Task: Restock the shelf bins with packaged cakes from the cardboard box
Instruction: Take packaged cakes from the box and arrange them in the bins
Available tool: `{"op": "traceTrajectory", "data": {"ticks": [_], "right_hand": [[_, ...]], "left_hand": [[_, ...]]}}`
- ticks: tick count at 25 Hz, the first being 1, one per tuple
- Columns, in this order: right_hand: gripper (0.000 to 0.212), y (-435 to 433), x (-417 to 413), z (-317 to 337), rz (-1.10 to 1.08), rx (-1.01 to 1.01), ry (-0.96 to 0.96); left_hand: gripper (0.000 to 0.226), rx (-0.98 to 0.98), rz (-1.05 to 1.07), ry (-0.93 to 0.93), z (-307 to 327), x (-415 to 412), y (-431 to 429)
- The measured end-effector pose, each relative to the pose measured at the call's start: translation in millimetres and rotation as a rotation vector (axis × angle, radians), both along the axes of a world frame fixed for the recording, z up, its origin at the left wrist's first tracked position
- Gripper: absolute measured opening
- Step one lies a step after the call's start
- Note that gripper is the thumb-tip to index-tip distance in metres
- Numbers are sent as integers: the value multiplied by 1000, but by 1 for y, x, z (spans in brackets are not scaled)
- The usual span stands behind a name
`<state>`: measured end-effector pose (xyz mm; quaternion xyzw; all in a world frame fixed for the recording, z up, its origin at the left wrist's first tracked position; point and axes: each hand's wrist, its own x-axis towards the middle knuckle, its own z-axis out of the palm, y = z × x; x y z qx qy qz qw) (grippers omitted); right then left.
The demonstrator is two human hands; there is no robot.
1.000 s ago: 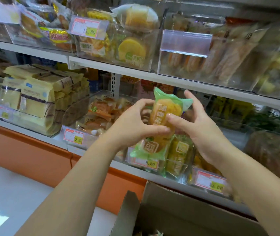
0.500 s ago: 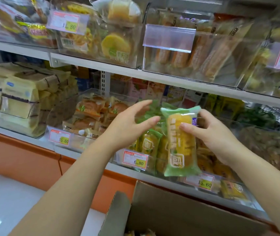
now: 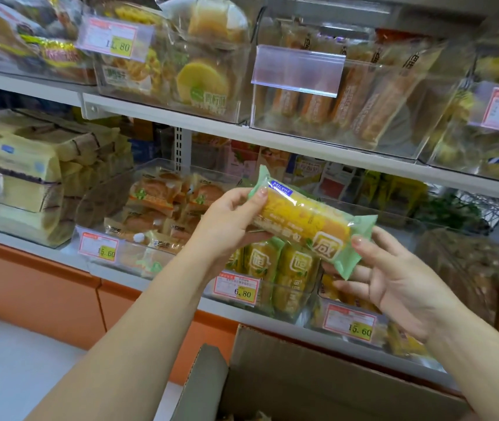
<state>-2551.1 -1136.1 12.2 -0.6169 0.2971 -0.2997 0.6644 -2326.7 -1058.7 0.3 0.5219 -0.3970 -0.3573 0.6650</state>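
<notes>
A packaged cake (image 3: pixel 309 221) in a green and yellow wrapper lies tilted across the middle of the view, in front of the lower shelf. My left hand (image 3: pixel 227 226) grips its upper left end, thumb on top. My right hand (image 3: pixel 394 278) pinches the lower right end between thumb and fingers. Directly below and behind it is a clear shelf bin (image 3: pixel 297 294) with several of the same cakes standing upright and a 6.80 price tag. The open cardboard box (image 3: pixel 287 378) sits at the bottom edge, below my arms.
More clear bins line both shelves: round cakes (image 3: pixel 157 202) to the left, yellow sliced-cake packs (image 3: pixel 26 177) far left, a 15.60 bin (image 3: pixel 350 322) to the right, long bread packs (image 3: pixel 351 95) above. An orange shelf base (image 3: pixel 45 299) and pale floor (image 3: pixel 14 375) lie lower left.
The cake has turned from upright to lying tilted. My left hand, open beside it half a second ago, now grips its upper end. My right hand has slid to the lower end.
</notes>
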Motion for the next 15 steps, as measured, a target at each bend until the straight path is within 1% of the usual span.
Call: {"op": "traceTrajectory", "data": {"ticks": [1, 2, 4, 5, 6, 7, 8, 10, 13, 15], "right_hand": [[47, -1, 0, 6, -82, -97, 47], [45, -3, -1, 15, -158, -239, 139], [42, -11, -6, 42, -220, -602, 393], [39, -13, -7, 57, -196, -741, 512], [38, -13, -8, 71, -153, -843, 607], [38, -13, -6, 81, -110, -920, 675], [39, -11, -1, 89, -77, -989, 726], [42, -7, 14, 96, -33, -1107, 828], [50, -5, 37, 85, -41, -1254, 961], [52, -4, 48, 78, -89, -1301, 966]], "left_hand": [[38, 36, 35, -160, -3, 1, 1], [43, 82, 107, -409, -7, 6, 2], [66, 201, 323, -1031, -15, 23, 6], [79, 232, 401, -1216, -18, 32, 9], [89, 264, 416, -1291, -22, 40, 11], [96, 305, 369, -1286, -27, 47, 13], [99, 345, 296, -1236, -33, 51, 14], [98, 411, 184, -1165, -47, 54, 13], [93, 382, 188, -1124, -58, 54, 9], [89, 366, 210, -1114, -60, 55, 6]]}}
